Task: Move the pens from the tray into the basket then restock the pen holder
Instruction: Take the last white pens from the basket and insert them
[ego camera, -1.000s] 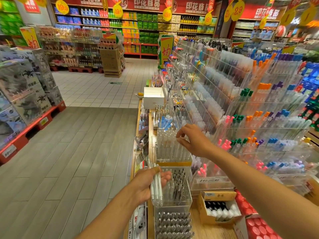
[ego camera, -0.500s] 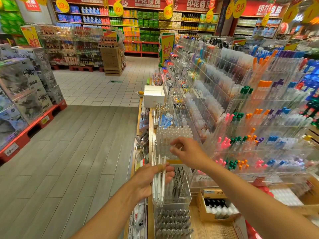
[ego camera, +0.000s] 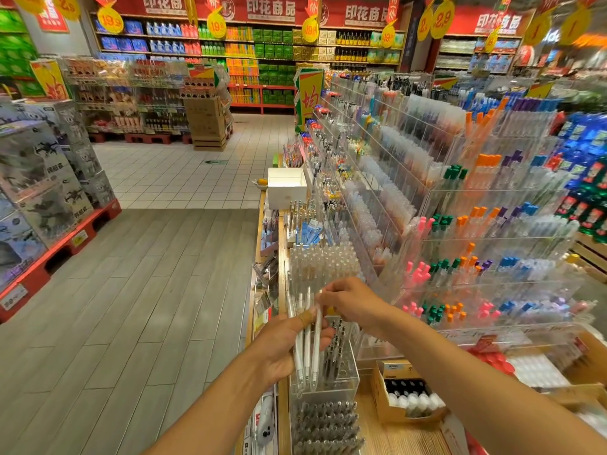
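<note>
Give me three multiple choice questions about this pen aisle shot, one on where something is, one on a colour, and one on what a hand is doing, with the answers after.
1. Where is the white open box?
A. On the shelf ledge beyond the clear pen holder
B. On the floor by the red pallet
C. In the left hand

2. What colour are the pens held in the left hand?
A. Orange
B. White
C. Green

3. What is the right hand doing?
A. Hanging idle at the side
B. Pressing flat on the cardboard box
C. Pinching the top end of one of the held pens

Answers:
1. A, the box sits on the ledge farther along the display than the holder.
2. B, the bundle's barrels are pale white.
3. C, its fingertips meet at the upper tips of the bundle.
</note>
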Demonstrator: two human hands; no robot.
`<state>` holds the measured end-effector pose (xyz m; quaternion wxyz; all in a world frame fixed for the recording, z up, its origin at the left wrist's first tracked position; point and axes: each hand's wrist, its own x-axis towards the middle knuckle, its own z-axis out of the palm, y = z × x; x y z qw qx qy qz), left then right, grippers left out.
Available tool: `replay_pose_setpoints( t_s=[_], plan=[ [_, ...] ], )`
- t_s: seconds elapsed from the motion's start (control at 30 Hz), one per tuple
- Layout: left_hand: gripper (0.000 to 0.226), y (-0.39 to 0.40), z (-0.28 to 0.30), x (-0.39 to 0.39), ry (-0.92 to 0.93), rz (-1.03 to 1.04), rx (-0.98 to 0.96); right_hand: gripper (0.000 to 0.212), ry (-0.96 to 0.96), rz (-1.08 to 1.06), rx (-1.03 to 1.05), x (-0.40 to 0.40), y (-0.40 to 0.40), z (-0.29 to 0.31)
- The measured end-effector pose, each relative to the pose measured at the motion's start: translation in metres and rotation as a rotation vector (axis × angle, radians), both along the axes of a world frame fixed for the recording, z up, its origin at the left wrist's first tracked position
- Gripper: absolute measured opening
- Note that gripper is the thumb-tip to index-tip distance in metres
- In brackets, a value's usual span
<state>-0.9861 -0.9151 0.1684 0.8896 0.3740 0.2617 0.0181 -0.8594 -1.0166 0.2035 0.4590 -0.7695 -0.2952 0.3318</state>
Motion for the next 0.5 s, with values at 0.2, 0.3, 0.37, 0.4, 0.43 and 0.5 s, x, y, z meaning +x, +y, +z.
replay_pose_setpoints(
  t_s=[0.2, 0.3, 0.37, 0.4, 0.43, 0.5],
  plan=[
    [0.015, 0.004, -0.008, -0.002, 0.148, 0.095, -0.034, 0.014, -0.034, -0.02, 0.089, 0.008, -0.007, 0.015],
    [0.01, 0.009, -0.012, -0.006, 0.21, 0.111, -0.068, 0.012, -0.198, -0.057, 0.197, 0.019, -0.008, 0.028],
    [0.012, 0.011, -0.013, -0.008, 0.224, 0.136, -0.072, 0.009, -0.356, -0.106, 0.262, 0.028, -0.007, 0.034],
    [0.013, 0.012, -0.014, -0.009, 0.223, 0.15, -0.07, 0.008, -0.433, -0.124, 0.287, 0.033, -0.006, 0.036],
    [0.014, 0.012, -0.014, -0.009, 0.22, 0.16, -0.066, 0.007, -0.512, -0.137, 0.299, 0.036, -0.005, 0.036],
    [0.015, 0.012, -0.015, -0.009, 0.218, 0.159, -0.045, 0.006, -0.659, -0.137, 0.282, 0.041, -0.002, 0.035]
  ],
)
